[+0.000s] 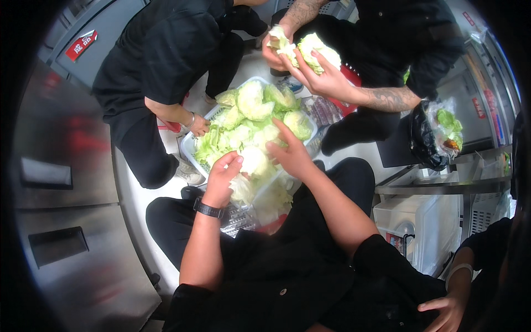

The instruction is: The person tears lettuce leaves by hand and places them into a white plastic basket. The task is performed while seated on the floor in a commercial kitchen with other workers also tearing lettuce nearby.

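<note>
A white plastic basket [189, 150] heaped with iceberg lettuce [253, 101], both cut chunks and loose leaves, stands on the floor before me. My left hand [222, 179], with a black watch at its wrist, holds a pale lettuce piece [254, 161] over the basket's near side. Paler leaves [242, 190] hang beside its palm, and the fingers behind them are hidden. On the other side of that piece, my right hand [293, 153] is above the lettuce with thumb and fingers apart; nothing is visible in its grasp.
A co-worker's hand [200, 125] reaches the basket's left rim. Opposite me, another person's hands [321, 79] hold lettuce above the basket. A black bag [424, 137] with scraps stands right, above a clear bin [435, 228]. Steel cabinets [70, 166] line the left. Another person's hand [444, 313] shows lower right.
</note>
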### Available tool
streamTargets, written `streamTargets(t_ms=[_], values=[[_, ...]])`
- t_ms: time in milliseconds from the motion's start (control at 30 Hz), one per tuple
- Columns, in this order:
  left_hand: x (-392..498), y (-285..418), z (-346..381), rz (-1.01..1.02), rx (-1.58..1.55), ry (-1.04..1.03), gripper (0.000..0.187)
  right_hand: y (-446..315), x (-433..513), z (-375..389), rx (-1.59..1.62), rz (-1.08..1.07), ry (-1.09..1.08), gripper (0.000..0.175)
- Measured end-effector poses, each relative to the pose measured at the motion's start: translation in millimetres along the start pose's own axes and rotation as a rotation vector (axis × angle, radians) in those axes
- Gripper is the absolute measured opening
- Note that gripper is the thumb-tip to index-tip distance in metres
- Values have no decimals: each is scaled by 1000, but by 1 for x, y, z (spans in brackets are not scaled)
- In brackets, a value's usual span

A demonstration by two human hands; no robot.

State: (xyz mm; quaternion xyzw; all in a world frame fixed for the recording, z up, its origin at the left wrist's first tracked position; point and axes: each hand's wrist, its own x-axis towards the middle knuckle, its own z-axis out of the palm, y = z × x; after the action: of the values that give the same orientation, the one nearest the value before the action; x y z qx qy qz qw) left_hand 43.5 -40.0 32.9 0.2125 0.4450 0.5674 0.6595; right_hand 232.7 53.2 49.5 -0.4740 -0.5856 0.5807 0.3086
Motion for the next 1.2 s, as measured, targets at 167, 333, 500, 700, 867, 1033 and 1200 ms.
streamTargets(t_ms=[167,333,500,700,867,1033,1200], values=[[0,1,0,16,54,9,17,10,3,1,-95,-95,-180,43],[1,-3,-2,-2,213,-37,14,16,-1,10,-78,-238,-279,30],[-4,2,-5,-8,444,-181,13,10,-4,8,-159,-77,-328,28],[-10,4,6,-91,561,-255,17,9,-7,11,-222,-9,-456,30],[-4,-8,11,26,441,-155,11,19,-7,20,-11,13,-178,28],[3,-15,6,85,263,8,6,21,13,5,305,154,-64,18],[9,-18,-1,87,284,61,9,20,-5,14,214,148,-357,20]])
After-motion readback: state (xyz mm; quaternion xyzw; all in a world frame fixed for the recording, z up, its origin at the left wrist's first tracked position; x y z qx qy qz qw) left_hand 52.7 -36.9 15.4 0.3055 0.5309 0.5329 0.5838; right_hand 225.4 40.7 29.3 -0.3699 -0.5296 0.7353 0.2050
